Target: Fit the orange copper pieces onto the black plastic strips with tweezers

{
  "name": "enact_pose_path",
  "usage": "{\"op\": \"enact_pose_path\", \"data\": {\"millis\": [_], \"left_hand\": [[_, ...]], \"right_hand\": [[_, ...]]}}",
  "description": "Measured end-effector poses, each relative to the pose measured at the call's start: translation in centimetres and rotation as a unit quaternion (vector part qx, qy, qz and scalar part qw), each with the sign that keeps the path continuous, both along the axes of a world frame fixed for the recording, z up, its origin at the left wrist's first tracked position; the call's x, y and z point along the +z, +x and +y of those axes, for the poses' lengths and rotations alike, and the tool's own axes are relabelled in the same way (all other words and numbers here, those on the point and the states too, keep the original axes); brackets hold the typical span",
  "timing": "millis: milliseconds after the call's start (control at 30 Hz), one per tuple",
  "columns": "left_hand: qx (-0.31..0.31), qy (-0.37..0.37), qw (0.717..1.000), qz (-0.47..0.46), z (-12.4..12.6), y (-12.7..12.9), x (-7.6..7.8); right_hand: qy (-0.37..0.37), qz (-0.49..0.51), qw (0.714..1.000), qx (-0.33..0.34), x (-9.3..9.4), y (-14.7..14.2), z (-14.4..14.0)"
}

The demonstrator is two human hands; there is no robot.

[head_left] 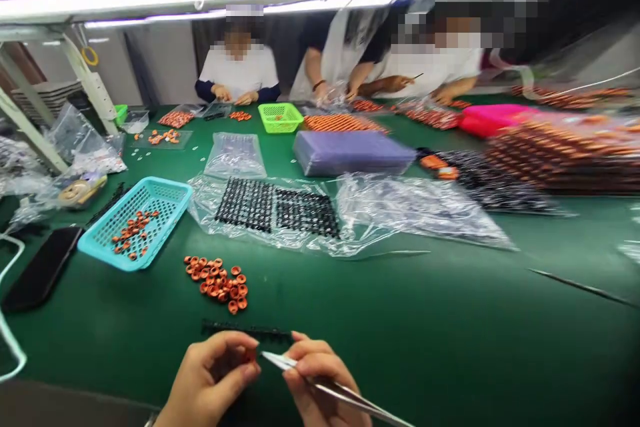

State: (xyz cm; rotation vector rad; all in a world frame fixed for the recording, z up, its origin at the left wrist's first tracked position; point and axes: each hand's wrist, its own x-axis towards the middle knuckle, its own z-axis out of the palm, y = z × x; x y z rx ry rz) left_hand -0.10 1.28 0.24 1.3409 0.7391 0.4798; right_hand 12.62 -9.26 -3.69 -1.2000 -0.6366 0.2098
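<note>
Head view: I see the left hand [210, 373] pinching an orange cap [251, 354], low centre; the right hand [327, 373] grips tweezers [350, 397], tips close by. Left, a blue basket [167, 233] holds more caps [133, 222]. Green table [475, 347] stretches lower right, its edge [100, 395] running lower left.

- I see a small orange piece [251, 354], mostly hidden, pinched in the left hand [215, 373].
- I make out metal tweezers [346, 394] in the right hand [325, 377], slanting, pale tips pointing far left, near the orange piece.
- I see a thin black strip [247, 330] running left to right, just beyond both hands; its right end is hard to tell.
</note>
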Motion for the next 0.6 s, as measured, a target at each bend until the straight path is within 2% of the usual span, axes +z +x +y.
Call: {"op": "enact_pose_path", "data": {"millis": [67, 167, 367, 500, 600], "left_hand": [[-0.017, -0.005, 1.000, 0.008, -0.1, 0.1, 0.6], [-0.021, -0.033, 0.999, 0.004, -0.1, 0.2, 1.2], [-0.039, -0.060, 0.997, -0.001, -0.1, 0.1, 1.4], [-0.027, -0.066, 0.997, 0.000, 0.0, 0.2, 1.7], [-0.014, -0.071, 0.997, -0.020, -0.1, 0.3, 1.7]], "right_hand": [[-0.011, -0.056, 0.997, 0.058, -0.3, 0.6, -0.9], [-0.016, -0.084, 0.993, 0.076, -0.8, 1.3, -1.5], [-0.035, -0.129, 0.988, 0.079, -0.4, 1.4, -1.6], [-0.026, -0.190, 0.978, 0.081, 0.2, 1.6, -1.4], [-0.021, -0.197, 0.977, 0.082, 0.6, 1.6, -1.4]]}}
